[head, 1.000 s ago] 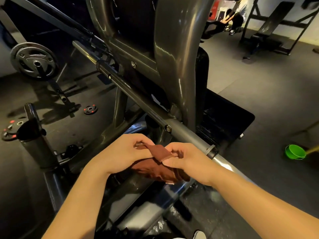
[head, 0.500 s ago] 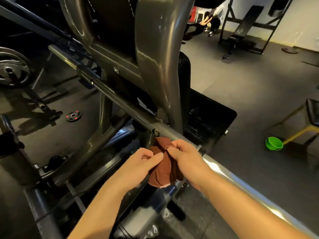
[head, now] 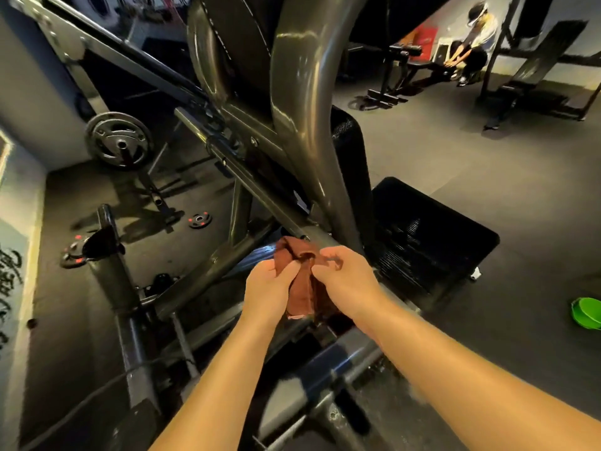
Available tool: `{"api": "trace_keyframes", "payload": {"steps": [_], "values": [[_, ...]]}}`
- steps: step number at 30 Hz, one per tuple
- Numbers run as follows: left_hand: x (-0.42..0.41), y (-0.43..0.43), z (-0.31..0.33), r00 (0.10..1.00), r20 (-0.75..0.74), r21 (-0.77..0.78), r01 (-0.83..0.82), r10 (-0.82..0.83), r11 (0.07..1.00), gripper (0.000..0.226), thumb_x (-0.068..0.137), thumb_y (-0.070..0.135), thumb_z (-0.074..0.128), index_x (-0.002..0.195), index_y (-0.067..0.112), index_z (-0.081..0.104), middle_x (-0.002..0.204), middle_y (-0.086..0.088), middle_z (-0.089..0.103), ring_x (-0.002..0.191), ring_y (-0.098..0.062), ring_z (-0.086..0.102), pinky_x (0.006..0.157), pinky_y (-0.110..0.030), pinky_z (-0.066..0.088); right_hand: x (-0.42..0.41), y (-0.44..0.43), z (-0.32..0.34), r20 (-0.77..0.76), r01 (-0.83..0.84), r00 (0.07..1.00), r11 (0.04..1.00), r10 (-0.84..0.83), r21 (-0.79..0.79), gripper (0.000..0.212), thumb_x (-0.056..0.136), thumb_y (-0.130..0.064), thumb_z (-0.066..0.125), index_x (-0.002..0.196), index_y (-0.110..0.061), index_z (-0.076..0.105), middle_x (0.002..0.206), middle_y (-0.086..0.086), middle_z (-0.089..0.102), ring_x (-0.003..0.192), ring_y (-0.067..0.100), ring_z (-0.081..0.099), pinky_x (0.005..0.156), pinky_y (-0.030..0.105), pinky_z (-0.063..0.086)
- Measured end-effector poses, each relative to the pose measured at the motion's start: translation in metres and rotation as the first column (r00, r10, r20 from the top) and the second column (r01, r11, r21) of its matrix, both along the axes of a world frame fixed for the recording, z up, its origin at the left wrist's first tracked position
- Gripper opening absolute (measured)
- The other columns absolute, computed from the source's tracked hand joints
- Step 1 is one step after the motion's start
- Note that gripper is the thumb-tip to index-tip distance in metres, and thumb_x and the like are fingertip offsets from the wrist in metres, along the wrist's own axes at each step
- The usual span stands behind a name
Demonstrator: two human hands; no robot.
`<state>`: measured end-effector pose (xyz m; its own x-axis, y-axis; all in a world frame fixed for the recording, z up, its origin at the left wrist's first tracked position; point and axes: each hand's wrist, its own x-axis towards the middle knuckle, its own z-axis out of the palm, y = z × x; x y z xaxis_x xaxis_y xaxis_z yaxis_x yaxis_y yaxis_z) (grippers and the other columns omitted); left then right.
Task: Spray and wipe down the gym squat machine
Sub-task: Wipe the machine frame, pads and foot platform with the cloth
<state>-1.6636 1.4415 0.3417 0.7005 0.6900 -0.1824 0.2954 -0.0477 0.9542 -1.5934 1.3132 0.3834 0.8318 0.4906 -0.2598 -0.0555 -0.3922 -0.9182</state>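
Note:
A brown cloth (head: pixel 300 288) is bunched between both my hands, just below the squat machine's slanted steel bar (head: pixel 260 193). My left hand (head: pixel 270 288) grips the cloth's left side with curled fingers. My right hand (head: pixel 348 281) pinches its upper right edge. The machine's thick curved grey frame tube (head: pixel 302 92) rises right above the hands, and its black footplate (head: pixel 429 236) lies on the floor to the right. No spray bottle is in view.
A weight plate (head: pixel 118 141) hangs on a peg at the left, and small plates (head: pixel 200 220) lie on the dark floor. A green bowl (head: pixel 587 312) sits at the right edge. A person (head: pixel 471 43) sits near benches far back right.
Both hands have kept hold of the cloth and regathered it, so it now hangs more upright between them. My head has tilted up, showing more of the room.

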Motion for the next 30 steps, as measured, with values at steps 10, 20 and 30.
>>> {"api": "trace_keyframes", "payload": {"steps": [10,20,30], "values": [[0.066,0.078,0.001,0.992,0.102,0.064,-0.087,0.08,0.994,0.038,0.09,0.025,0.078,0.122,0.007,0.066,0.107,-0.006,0.075,0.094,-0.017,0.073,0.075,-0.024,0.058,0.024,0.036,0.013,0.131,0.022,0.991,0.998,-0.013,-0.066,0.056,0.097,-0.017,0.066,0.149,-0.022,0.046,0.134,-0.001,0.06,0.125,0.019,0.057,0.11,0.037,0.045],[0.145,0.165,-0.017,0.983,0.13,0.439,0.062,-0.131,0.897,0.053,0.088,0.01,0.076,0.136,0.019,0.054,0.129,-0.01,0.055,0.124,-0.026,0.051,0.11,-0.042,0.042,0.045,0.051,-0.011,0.392,0.062,0.889,0.785,0.238,-0.617,0.05,0.098,-0.038,0.063,0.147,-0.034,0.053,0.141,0.003,0.059,0.131,0.029,0.051,0.104,0.04,0.043],[0.169,0.237,-0.008,0.72,-0.499,0.795,0.602,-0.481,0.076,0.075,0.09,0.06,0.033,0.148,0.018,0.055,0.152,-0.006,0.052,0.142,-0.034,0.04,0.122,-0.038,0.024,0.051,0.063,-0.021,0.518,0.183,0.789,0.677,0.332,-0.713,0.051,0.096,-0.032,0.066,0.146,-0.033,0.054,0.131,0.006,0.052,0.117,0.029,0.051,0.094,0.038,0.046]]}}
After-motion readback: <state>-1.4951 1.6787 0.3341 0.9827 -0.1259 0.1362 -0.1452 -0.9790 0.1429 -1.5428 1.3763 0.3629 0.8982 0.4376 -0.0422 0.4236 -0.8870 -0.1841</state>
